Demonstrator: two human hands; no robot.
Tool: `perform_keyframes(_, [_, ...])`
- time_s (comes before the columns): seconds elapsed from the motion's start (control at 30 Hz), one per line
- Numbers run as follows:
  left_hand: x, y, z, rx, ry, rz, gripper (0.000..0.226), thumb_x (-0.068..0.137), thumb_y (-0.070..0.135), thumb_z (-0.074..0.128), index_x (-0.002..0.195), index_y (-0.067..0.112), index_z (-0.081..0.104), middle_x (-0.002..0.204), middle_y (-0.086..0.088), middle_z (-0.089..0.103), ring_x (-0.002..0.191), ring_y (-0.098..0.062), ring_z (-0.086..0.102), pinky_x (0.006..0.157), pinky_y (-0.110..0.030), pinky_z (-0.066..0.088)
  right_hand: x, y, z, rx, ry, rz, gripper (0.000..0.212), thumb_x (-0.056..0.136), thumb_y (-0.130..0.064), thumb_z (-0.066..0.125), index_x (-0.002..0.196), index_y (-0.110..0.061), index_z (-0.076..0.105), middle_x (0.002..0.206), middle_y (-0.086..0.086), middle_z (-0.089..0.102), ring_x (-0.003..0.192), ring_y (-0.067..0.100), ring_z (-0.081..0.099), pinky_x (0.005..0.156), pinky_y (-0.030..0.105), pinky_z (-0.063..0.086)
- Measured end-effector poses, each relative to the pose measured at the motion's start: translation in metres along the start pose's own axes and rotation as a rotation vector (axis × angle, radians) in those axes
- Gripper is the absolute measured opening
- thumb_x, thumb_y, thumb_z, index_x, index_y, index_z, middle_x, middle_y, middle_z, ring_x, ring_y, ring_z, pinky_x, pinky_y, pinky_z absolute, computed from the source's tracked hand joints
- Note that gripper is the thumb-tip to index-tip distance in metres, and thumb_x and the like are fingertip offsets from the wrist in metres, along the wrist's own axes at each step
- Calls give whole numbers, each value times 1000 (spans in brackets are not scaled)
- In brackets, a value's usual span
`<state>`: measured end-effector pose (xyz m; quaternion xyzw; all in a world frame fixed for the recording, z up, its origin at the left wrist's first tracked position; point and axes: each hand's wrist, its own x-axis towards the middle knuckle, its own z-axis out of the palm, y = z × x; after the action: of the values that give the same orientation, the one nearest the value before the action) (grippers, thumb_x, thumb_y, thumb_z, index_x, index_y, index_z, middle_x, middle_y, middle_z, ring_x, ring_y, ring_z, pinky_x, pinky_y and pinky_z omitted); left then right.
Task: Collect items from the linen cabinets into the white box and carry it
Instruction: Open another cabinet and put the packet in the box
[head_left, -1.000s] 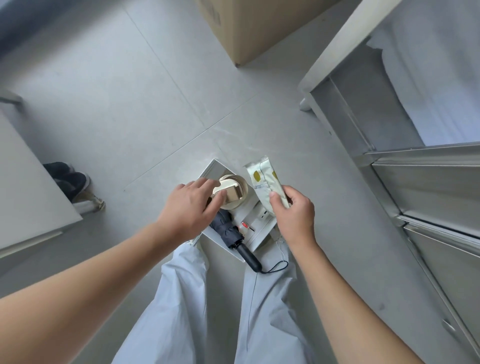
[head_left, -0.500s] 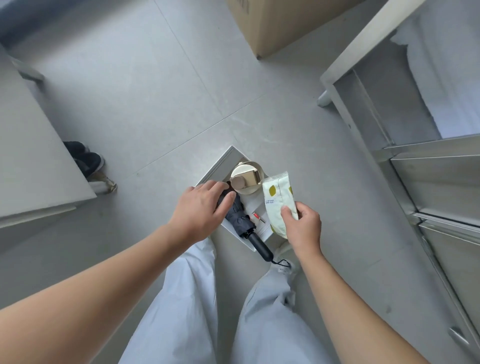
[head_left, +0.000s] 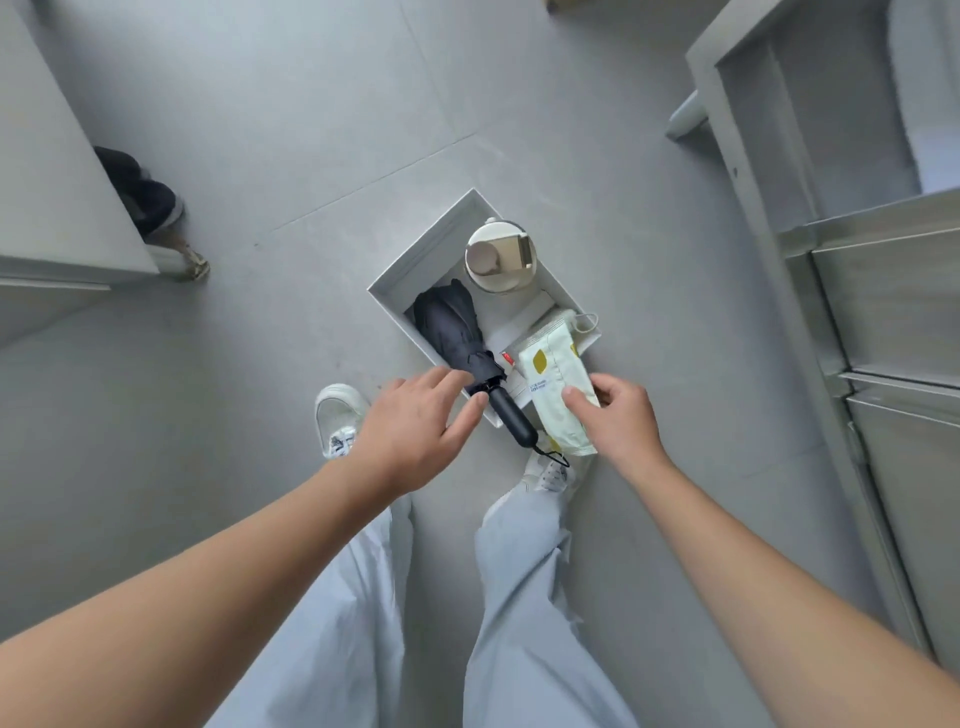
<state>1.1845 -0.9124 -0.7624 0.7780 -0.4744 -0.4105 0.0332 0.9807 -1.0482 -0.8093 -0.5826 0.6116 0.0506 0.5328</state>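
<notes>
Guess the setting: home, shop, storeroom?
Likely a storeroom or linen room, not certain: brushed-metal cabinets on the right, a bare grey tiled floor, and a white box holding loose items.

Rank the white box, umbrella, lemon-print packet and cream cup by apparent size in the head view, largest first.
1. white box
2. umbrella and lemon-print packet, about alike; the right hand may hold the packet nearer the camera
3. cream cup

Grey tiled floor (head_left: 270, 135), metal cabinets (head_left: 883, 322)
</notes>
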Motion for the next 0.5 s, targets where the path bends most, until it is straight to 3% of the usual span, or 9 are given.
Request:
perform_keyframes(0.07, [7,-10,6,8,-2,19,48,101,50,32,128,19,56,126,2,62,112,-23,58,93,-35,38,1,8,8,21,27,24,20,91,-21,71,88,-2,72,87,24,72,71,38,63,72,49,56])
perform_keyframes(0.23, [28,-43,15,52,18,46,47,101,50,33,128,19,57,127,3,62,113,-21,57,92,-32,36,17,6,40,178,37,78,8,94,-13,68,91,-18,74,89,1,79,88,24,77,78,47,62])
perform_keyframes(0.3, [37,-53,16,72,26,52,47,102,51,33,127,19,57,127,2,62,112,-22,57,92,-33,36,32,1,53,187,28,91,6,94,-14,68,95,-11,73,93,6,79,92,30,75,82,51,61])
perform_keyframes(0.4, [49,-61,14,80,33,60,47,101,52,32,126,19,57,124,2,62,108,-23,59,92,-34,39,55,-1,69,128,4,124,19,92,-17,69,102,-1,70,99,17,76,96,40,72,86,56,58])
perform_keyframes(0.5, [63,-62,13,99,31,89,48,101,54,28,122,21,56,117,2,63,105,-22,59,92,-39,42,78,4,84,79,-18,148,8,91,-18,69,96,-12,70,98,8,77,95,33,73,88,50,59])
